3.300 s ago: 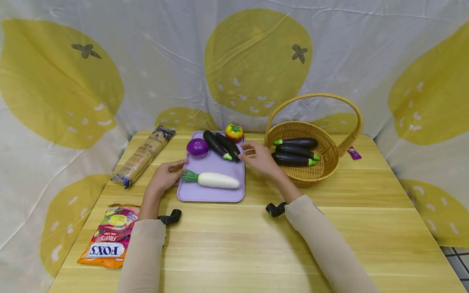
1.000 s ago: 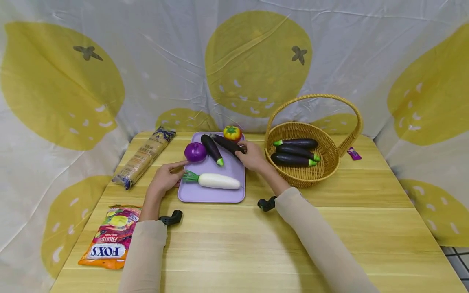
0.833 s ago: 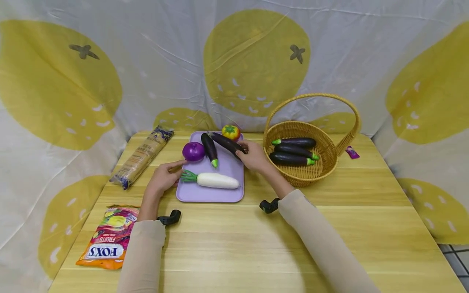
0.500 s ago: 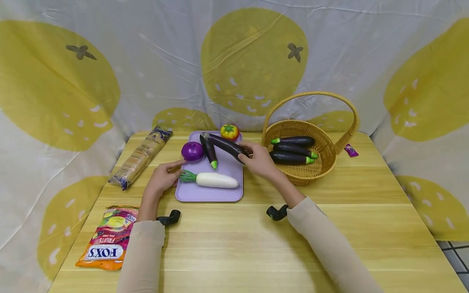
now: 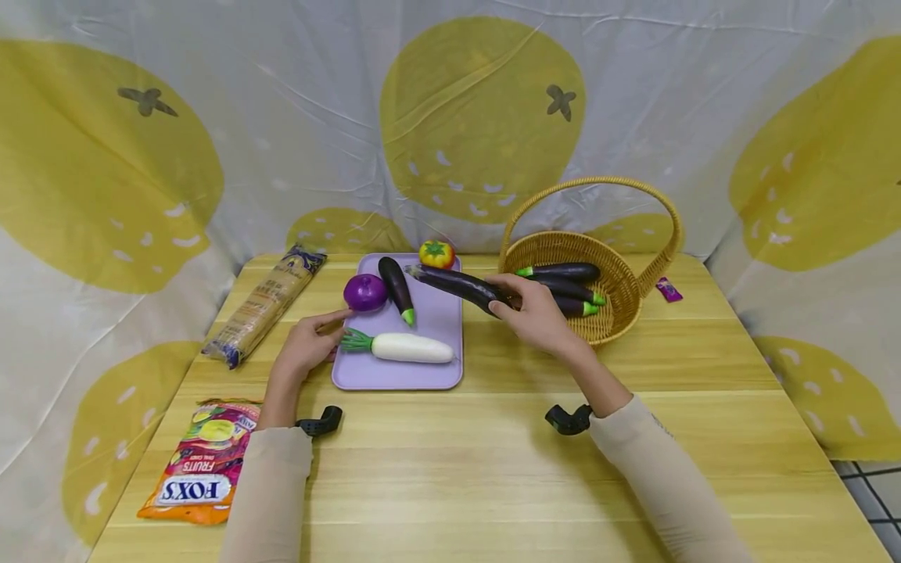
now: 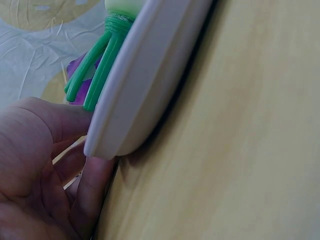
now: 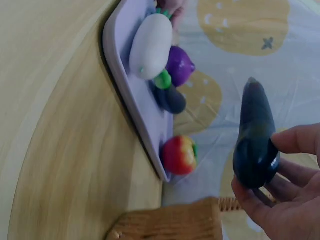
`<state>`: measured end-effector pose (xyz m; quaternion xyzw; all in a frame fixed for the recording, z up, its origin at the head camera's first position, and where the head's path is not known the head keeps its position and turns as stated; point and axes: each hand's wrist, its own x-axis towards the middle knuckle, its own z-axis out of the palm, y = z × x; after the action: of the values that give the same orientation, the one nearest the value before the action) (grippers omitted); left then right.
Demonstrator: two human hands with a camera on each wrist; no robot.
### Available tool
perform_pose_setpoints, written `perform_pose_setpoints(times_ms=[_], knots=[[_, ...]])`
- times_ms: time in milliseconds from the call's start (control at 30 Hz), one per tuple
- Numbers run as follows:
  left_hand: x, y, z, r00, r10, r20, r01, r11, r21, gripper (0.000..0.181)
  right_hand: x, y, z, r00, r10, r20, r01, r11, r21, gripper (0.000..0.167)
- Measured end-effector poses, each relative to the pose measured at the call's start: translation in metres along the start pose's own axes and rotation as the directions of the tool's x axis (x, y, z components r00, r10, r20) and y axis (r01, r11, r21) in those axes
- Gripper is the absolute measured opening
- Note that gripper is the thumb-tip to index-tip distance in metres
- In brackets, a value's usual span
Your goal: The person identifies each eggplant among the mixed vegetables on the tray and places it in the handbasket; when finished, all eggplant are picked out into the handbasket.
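My right hand (image 5: 535,313) grips a dark eggplant (image 5: 457,286) by its thick end, thumb on one side and fingers on the other. In the right wrist view, that eggplant (image 7: 256,135) is off the tray, its narrow tip pointing away. My left hand (image 5: 306,344) holds the left rim of the lilac tray (image 5: 394,381); in the left wrist view the thumb reaches over the rim and other fingers lie below it. On the tray lie a white radish (image 5: 411,347) with green leaves, a purple onion (image 5: 366,292), another eggplant (image 5: 397,289) and a red-yellow fruit (image 5: 437,254).
A wicker basket (image 5: 619,332) with a tall handle stands right of the tray and holds several eggplants (image 5: 568,271). A noodle packet (image 5: 267,305) and a candy bag (image 5: 204,461) lie left. A small purple wrapper (image 5: 669,289) lies beyond the basket.
My right hand has taken hold of one of the tray's two eggplants, lifted it and moved right toward the basket. The other eggplant has shifted slightly. The left hand stays at the tray's rim.
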<state>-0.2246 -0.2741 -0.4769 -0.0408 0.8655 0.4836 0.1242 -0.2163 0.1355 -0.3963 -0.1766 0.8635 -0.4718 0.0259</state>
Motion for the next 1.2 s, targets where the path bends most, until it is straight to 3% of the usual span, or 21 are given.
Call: perform_pose_setpoints(times_ms=[567, 1200], knots=[[0.001, 0.0, 0.002, 1.0, 0.009, -0.006, -0.009, 1.0, 0.016, 0.044, -0.032, 0.025, -0.054, 0.999, 0.041, -0.011, -0.041, 0.999, 0.022, 0.042], [0.001, -0.001, 0.001, 1.0, 0.011, -0.011, -0.011, 1.0, -0.007, 0.043, -0.055, 0.07, -0.092, 0.994, 0.065, -0.083, -0.069, 0.997, -0.044, 0.041]])
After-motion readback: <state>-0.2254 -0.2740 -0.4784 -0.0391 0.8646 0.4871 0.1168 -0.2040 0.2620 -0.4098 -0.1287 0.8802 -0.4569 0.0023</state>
